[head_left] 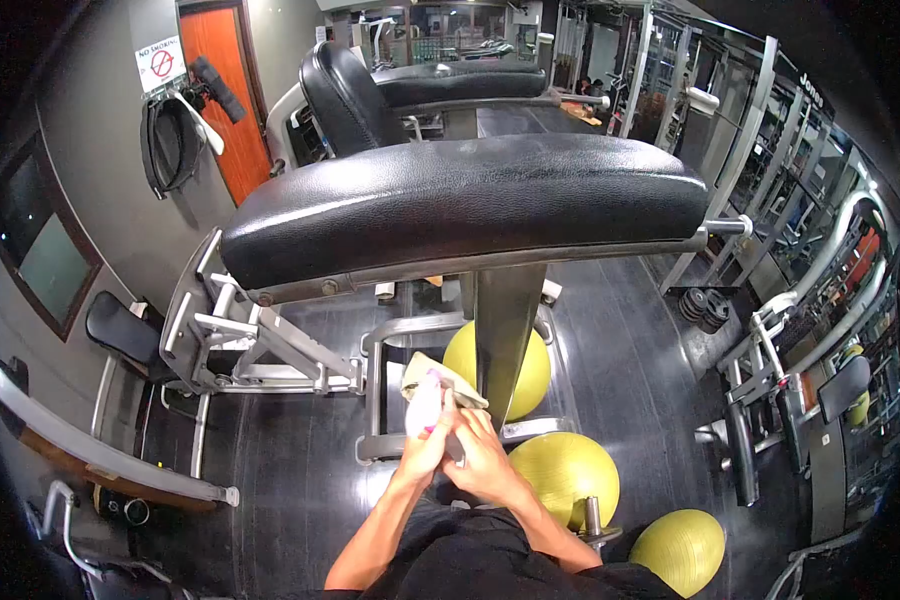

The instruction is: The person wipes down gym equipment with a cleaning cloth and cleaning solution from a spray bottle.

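- And here, clutching a white bottle-like item (423, 408) with pink parts in the left hand (428, 447); grip narrow, closed around it;
- Right up against that, with the right hand (478, 458): fingers bent, close to the edge of a pale cloth (432, 374); too blurred and overlapped to tell how firm a grip;
- Bunching at the upper end of the white bottle-like item, in front of the machine's metal post (505, 345);
- Stretching across above, a long black pad (470, 200), glossy under the lights;
- Sitting on the dark floor (295, 470), three yellow balls (565, 475): one behind the metal post, two nearer, to the right;
- Over at the left wall, hanging near an orange door (232, 140), a black belt (172, 145).
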`<state>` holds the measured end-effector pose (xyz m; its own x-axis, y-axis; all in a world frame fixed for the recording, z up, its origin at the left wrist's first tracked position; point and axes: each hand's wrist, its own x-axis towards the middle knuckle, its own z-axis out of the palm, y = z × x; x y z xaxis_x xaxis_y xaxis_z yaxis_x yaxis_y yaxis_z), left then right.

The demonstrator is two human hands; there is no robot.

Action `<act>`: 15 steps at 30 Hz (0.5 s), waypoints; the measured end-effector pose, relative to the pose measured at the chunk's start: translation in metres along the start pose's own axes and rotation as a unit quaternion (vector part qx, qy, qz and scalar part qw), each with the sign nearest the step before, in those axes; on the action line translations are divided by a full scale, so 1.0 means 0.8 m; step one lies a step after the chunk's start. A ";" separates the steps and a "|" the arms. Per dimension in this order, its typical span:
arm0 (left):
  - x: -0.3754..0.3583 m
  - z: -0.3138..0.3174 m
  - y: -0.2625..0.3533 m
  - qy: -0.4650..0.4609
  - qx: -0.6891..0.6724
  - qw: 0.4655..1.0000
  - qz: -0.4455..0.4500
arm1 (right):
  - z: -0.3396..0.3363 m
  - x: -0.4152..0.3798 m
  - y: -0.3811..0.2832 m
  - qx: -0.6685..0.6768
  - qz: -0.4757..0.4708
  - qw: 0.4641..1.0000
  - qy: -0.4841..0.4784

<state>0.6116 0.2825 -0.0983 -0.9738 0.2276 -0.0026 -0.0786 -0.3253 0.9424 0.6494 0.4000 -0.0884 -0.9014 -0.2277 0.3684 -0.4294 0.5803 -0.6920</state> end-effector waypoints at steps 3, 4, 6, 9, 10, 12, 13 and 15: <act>-0.005 0.009 0.018 -0.125 -0.006 0.992 -0.006 | -0.015 0.000 0.003 0.087 0.035 0.993 0.067; -0.004 0.013 0.031 -0.183 0.015 0.982 0.034 | -0.012 -0.006 0.006 0.115 0.010 0.983 0.145; 0.002 0.010 0.042 -0.245 -0.005 0.969 0.037 | 0.003 -0.025 0.014 0.231 0.071 0.952 0.188; 0.034 -0.016 0.030 -0.193 0.064 0.976 0.073 | -0.004 -0.035 0.016 0.355 0.124 0.896 0.236; 0.052 -0.018 0.027 -0.146 0.013 0.988 0.049 | -0.005 -0.034 0.016 0.395 0.107 0.875 0.259; 0.086 -0.013 0.036 -0.059 -0.068 0.996 0.006 | -0.008 -0.034 0.019 0.433 0.089 0.851 0.283; 0.099 -0.006 0.045 -0.018 -0.097 0.995 -0.013 | -0.009 -0.034 0.024 0.435 0.095 0.849 0.286; 0.127 0.006 0.064 -0.020 -0.149 0.988 -0.027 | -0.007 -0.034 0.033 0.438 0.107 0.843 0.292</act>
<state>0.5093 0.2932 -0.0490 -0.9575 0.2868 -0.0315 -0.1958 -0.5656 0.8011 0.6628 0.4259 -0.1128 -0.8920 0.3808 0.2435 -0.3683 -0.3001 -0.8799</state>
